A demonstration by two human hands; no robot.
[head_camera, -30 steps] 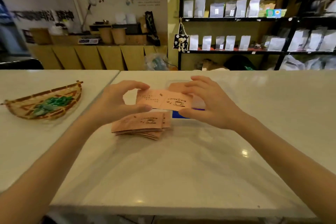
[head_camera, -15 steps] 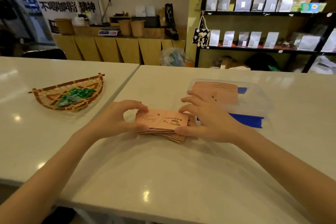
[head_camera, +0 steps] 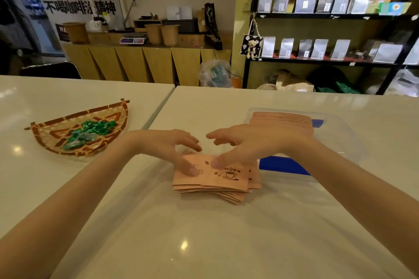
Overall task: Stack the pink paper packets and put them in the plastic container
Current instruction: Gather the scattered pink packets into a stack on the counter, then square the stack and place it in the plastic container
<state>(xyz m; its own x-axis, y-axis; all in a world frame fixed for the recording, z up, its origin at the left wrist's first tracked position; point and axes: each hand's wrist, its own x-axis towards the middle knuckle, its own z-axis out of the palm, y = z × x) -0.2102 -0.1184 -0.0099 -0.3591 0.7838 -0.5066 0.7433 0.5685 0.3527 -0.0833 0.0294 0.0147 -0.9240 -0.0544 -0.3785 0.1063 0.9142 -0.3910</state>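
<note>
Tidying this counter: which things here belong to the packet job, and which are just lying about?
Job: loose pile of pink paper packets; clear plastic container with packets inside; both hands.
Lying about: woven bamboo basket of green-wrapped sweets.

Dim, glare spots, warped edges

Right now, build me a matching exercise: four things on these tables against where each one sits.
Things:
1. loose pink packets
2. stacked pink packets
3. green candies
4. left hand

Places:
A. in the woven basket
B. in the plastic container
C. on the table under both hands
D. thumb pressing the top packet

Pairs: 1-C, 2-B, 3-A, 4-D
</note>
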